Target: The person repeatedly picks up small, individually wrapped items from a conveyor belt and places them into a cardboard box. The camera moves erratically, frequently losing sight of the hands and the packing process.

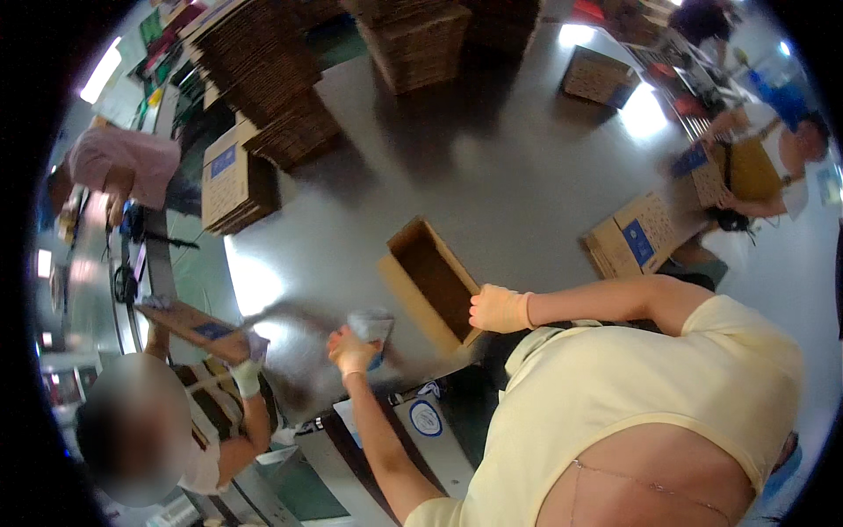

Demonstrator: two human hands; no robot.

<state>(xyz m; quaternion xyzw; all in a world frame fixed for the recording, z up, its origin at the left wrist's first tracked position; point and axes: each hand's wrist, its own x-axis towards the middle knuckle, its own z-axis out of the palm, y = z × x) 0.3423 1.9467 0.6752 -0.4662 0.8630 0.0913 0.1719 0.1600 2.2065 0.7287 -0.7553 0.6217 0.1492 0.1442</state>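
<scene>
An open cardboard box (pixel 407 290) lies tilted across the metal table in front of me, its inside brown and shadowed. My right hand (pixel 500 309), in a thin pale glove, is closed on the right rim of this box. Left of the box, my left hand (pixel 351 351) has its fingers bent round a greyish, shiny packet (pixel 376 327) with some blue on it. Blur hides the packet's exact shape and part of the grip.
Tall stacks of flattened cardboard (pixel 263 70) stand at the far left, with a shorter carton stack (pixel 233 180) below. Printed cartons (pixel 634 235) lie to the right. A person at the near left holds a carton (pixel 198 329); another works at the right.
</scene>
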